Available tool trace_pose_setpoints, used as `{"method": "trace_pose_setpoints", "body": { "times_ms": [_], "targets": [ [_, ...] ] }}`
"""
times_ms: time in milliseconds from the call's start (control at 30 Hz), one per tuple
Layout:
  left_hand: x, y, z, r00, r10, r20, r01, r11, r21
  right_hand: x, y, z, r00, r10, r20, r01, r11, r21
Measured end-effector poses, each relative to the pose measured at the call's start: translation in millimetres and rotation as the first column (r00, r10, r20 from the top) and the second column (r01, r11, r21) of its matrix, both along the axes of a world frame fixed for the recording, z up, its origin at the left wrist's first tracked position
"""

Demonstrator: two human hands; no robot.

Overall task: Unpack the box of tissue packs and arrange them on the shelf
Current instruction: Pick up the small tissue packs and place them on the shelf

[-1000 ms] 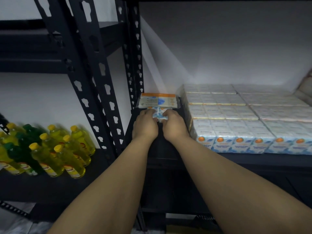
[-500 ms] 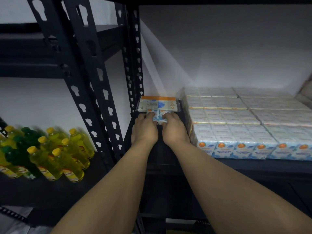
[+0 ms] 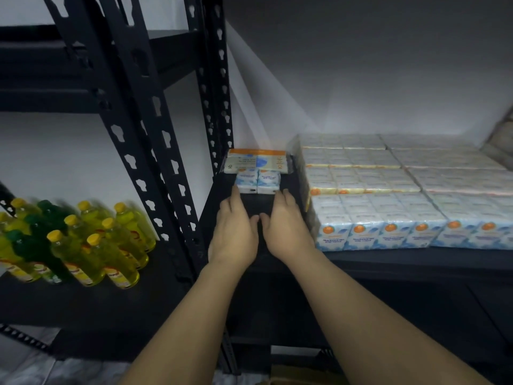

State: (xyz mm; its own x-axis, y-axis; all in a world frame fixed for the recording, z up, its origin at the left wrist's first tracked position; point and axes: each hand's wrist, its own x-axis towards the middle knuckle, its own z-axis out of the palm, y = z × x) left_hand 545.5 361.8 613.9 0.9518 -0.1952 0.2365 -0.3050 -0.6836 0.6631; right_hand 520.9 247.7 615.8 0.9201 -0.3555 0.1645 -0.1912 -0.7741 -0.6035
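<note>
Two small blue-and-white tissue packs (image 3: 257,181) stand side by side on the black shelf (image 3: 388,259), at its left end. Behind them a larger pack with an orange top (image 3: 256,161) leans against the back wall. My left hand (image 3: 234,232) and my right hand (image 3: 286,229) rest palm-down on the shelf just in front of the two packs, fingers spread, fingertips close to the packs but holding nothing. Right of my hands a large block of stacked tissue packs (image 3: 402,195) fills the shelf.
Black perforated uprights (image 3: 144,151) stand left of my hands. Several yellow and green bottles (image 3: 83,245) crowd the lower shelf at the left. A beige thing (image 3: 499,140) shows at the far right edge. A shelf board overhead is dark.
Both hands let go of the two small packs and drew back toward me. The packs now stand uncovered in front of the larger pack.
</note>
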Motion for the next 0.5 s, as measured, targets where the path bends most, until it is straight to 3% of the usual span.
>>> {"method": "trace_pose_setpoints", "body": {
  "times_ms": [267,400,500],
  "targets": [
    [-75.3,27.2,-27.0,0.991,-0.073,0.113,0.078,0.996,-0.046,-72.2,9.7,-12.9,0.987,0.145,0.063,-0.143,0.989,-0.031],
    [-93.6,28.3,-27.9,0.998,-0.041,0.057,0.048,0.990,-0.134,-89.5,4.2,-17.3,0.961,0.237,0.143,-0.239,0.971,-0.004],
    [-109.2,24.3,-18.4,0.993,0.008,0.115,0.015,0.979,-0.205,-108.7,-4.1,-18.9,0.927,0.309,0.211,-0.321,0.947,0.025]
  ]
}}
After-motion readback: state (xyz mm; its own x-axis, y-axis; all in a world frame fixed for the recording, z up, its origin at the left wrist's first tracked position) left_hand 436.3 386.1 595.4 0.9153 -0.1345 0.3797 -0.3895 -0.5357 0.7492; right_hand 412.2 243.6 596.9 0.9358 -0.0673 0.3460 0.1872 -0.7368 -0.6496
